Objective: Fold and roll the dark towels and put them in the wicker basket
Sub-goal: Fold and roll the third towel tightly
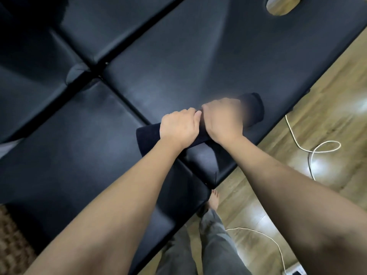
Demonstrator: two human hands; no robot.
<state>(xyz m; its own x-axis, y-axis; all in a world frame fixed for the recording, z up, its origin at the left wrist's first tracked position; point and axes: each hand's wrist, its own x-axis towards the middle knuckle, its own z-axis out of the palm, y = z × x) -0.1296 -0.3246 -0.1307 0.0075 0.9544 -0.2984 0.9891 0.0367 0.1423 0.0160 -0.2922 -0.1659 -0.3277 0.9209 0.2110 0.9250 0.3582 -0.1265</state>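
— One dark towel, rolled; where does it lie?

— On the black padded surface, near its edge, set on a slant across the seam between two cushions. One end shows left of the hands, the other end right of them; the middle is covered by both.

— Left hand?

— On top of the roll, palm down, fingers curled over the far side of the towel, thumb tip at the middle. It grips the left half.

— Right hand?

— Just beside the left, the two touching at the thumbs. Fingers curled over the towel's far side, gripping the right half. This hand is blurred, so single fingers cannot be made out.

— Other items?

— Wicker basket: only a woven corner shows at the lower left edge, well apart from the towel. White cable, looped on the wooden floor beside the surface. Oval face hole at the surface's far end. Grey trouser leg and bare foot on the floor beneath the arms.
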